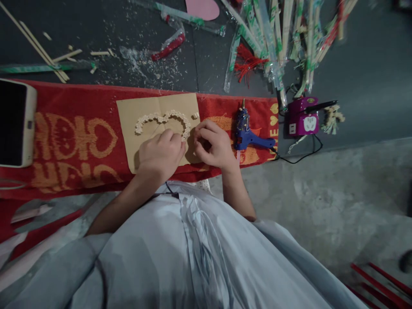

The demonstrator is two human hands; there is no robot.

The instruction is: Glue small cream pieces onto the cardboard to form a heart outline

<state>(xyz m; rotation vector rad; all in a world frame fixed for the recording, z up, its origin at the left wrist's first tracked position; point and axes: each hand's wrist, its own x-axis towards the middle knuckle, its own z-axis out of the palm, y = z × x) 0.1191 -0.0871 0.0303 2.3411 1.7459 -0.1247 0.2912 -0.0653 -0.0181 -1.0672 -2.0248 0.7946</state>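
Observation:
A tan cardboard sheet [131, 116] lies on a red towel with orange lettering [71, 128]. Small pale wooden pieces [167, 116] sit on it in a heart-shaped outline. My left hand [161, 154] rests on the card's lower part with its fingers curled, the fingertips pinched at the heart's right side. My right hand [210, 146] is beside it at the card's right edge, its fingers bent inward in a pinch. What either hand holds is too small to make out. One loose wooden piece [195, 115] lies near the card's right edge.
A blue glue gun [246, 133] lies on the towel right of my hands, its cord running to a purple power strip [302, 118]. A phone [16, 124] sits at the left. Wrapped chopsticks [273, 38], bare sticks [38, 47] and wood shavings litter the dark floor beyond.

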